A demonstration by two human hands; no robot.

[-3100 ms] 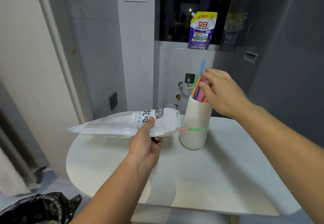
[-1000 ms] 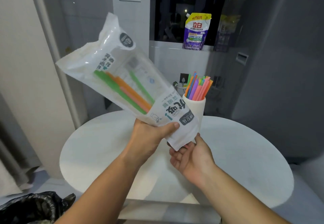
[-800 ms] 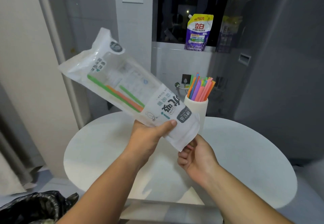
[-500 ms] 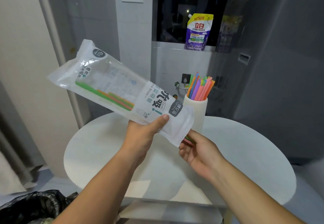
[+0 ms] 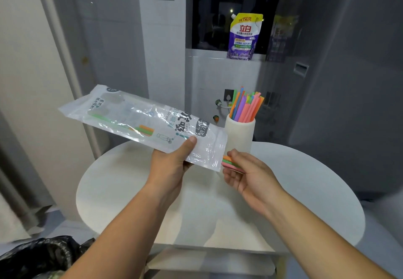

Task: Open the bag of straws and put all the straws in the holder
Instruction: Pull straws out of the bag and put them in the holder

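A round white surface (image 5: 305, 191) stands in a grey tiled room, a purple pouch (image 5: 243, 36) on the ledge behind. The left hand (image 5: 172, 165) grips the bag (image 5: 144, 123) above it; the right hand (image 5: 246, 171) pinches straws (image 5: 230, 162) at its mouth, near the filled holder (image 5: 239, 134).

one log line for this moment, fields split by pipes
left hand: holds bag tilted | right hand: pinching straws at bag mouth | holder: upright on table, partly filled
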